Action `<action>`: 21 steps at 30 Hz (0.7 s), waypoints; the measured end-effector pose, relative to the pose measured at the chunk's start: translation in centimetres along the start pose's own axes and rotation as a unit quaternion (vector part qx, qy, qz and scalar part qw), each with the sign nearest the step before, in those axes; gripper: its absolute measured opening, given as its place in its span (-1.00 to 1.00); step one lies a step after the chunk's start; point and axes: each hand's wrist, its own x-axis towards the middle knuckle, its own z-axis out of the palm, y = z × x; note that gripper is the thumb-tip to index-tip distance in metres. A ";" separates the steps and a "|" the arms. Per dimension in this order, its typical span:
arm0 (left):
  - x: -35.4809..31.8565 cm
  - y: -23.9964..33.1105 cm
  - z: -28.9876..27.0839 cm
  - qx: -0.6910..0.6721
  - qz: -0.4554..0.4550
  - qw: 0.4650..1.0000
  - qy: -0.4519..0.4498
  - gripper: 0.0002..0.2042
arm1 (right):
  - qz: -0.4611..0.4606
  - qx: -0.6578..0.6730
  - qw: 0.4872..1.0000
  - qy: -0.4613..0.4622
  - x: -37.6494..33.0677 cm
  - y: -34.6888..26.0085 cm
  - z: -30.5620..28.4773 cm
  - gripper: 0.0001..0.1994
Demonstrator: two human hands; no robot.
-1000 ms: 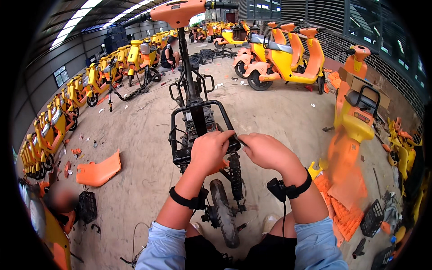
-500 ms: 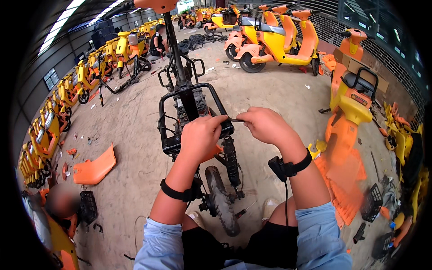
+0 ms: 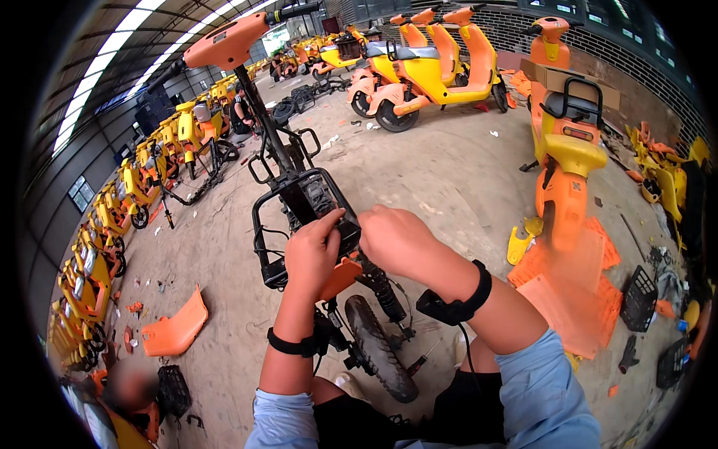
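The place is a big hall with a concrete floor (image 3: 449, 172), and rows of yellow scooters (image 3: 112, 224) stand along its left side, with more yellow and orange ones (image 3: 434, 67) at the back. In front of the person stands a stripped bicycle frame (image 3: 299, 179) with an orange handlebar panel (image 3: 224, 41) on top and its front wheel (image 3: 378, 352) near the person's knees. On this frame sits a black wire basket (image 3: 262, 232). An orange plastic cover (image 3: 176, 329) lies on the floor at the left.

Both hands work at the rear edge of the basket. The left hand (image 3: 314, 251) is curled, with its fingers pressing on the black part under the basket rim. The right hand (image 3: 396, 239) is closed in a fist just beside it; what it holds cannot be seen.

The step seems to be loosening or fixing the basket at its mount. The next move probably needs a firm grip from the left hand to hold the basket steady while the right hand turns or pulls.
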 end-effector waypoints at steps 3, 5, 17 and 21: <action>-0.1 0.1 0.2 0.014 0.006 1.000 -0.003 -0.69 | -0.020 0.016 0.998 -0.056 0.7 2.8 -1.9 -0.83; 0.2 0.3 0.1 0.031 0.018 0.999 -0.012 -0.69 | -0.059 0.022 0.996 -0.063 0.9 4.8 -2.2 -0.78; 0.2 0.4 0.2 0.038 0.038 0.998 -0.025 -0.74 | -0.097 0.052 0.994 0.005 2.4 8.6 1.9 -0.66; -0.1 -0.1 0.2 0.038 0.037 0.998 -0.021 -0.75 | -0.035 -0.010 0.995 -0.090 0.9 5.5 0.4 -0.72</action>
